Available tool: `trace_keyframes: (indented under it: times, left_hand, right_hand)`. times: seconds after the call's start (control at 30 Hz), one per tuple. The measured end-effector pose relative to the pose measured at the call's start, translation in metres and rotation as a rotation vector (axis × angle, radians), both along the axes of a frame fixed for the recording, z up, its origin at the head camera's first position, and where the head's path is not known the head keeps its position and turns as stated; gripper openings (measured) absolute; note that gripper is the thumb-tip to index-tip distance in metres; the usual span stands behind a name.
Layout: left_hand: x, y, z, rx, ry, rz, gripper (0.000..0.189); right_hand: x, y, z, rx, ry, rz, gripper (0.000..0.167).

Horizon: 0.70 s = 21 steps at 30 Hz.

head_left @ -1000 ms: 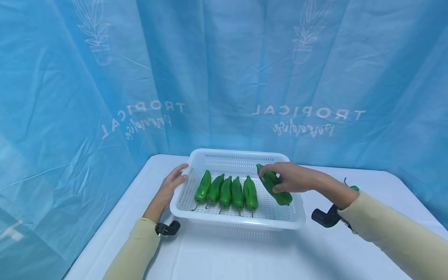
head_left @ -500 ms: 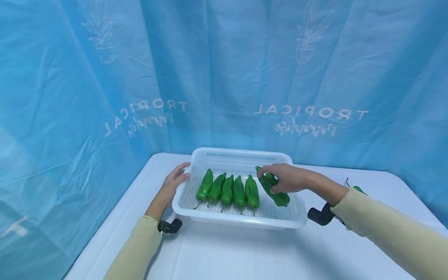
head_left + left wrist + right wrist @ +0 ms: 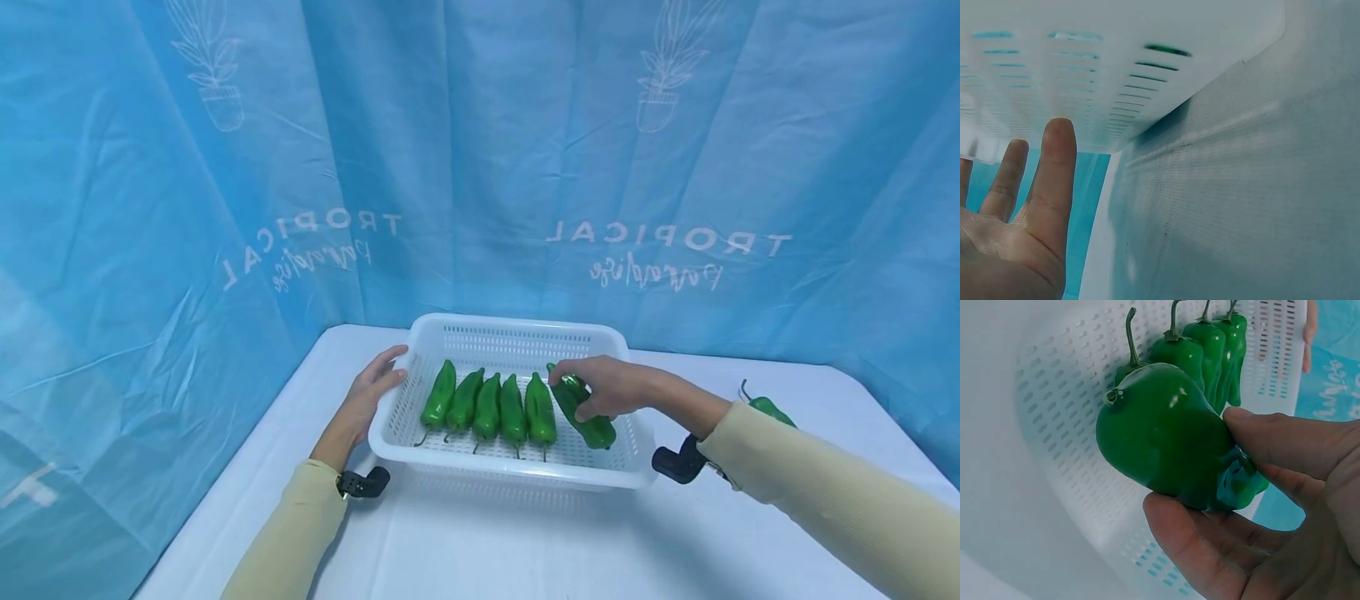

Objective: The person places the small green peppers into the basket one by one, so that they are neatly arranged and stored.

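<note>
Between the thumb and fingers of my right hand is a green pepper, held slanting inside the right part of a white slotted plastic basket. A short stem stub shows on its blunt end in the right wrist view. To its left, several green peppers lie side by side on the basket floor, stems toward the front. My left hand is at the basket's left side, its fingertips at the rim. In the left wrist view, its fingers extend straight toward the slotted wall.
Another green pepper lies on the white-covered table to the right, partly behind the right sleeve. Blue printed curtains hang close behind the basket and along the left. A black wrist camera hangs below the right wrist.
My right hand has lowered the held pepper slightly into the basket. The pepper lying on the table shows more from behind the right sleeve. The left hand stays at the basket's side.
</note>
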<state>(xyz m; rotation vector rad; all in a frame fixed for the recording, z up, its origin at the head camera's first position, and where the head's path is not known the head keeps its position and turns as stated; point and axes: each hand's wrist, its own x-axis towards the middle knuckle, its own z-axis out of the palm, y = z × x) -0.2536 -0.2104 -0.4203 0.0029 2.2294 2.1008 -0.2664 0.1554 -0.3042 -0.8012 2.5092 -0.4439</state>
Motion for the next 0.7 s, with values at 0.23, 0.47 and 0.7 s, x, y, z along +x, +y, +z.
trace_keyframes:
  times: [0.23, 0.47, 0.7]
  left_hand:
    - [-0.001, 0.001, 0.001, 0.003, -0.002, -0.003, 0.058]
    - [0.0, -0.002, 0.0, -0.008, 0.005, 0.0, 0.058]
    - [0.0, -0.001, -0.001, -0.002, 0.014, -0.011, 0.058]
  right_hand:
    - [0.0, -0.001, -0.004, -0.003, -0.039, -0.048, 0.053]
    - [-0.01, -0.002, -0.007, 0.008, -0.07, -0.05, 0.055]
    - [-0.018, -0.004, -0.012, 0.006, -0.108, -0.05, 0.054]
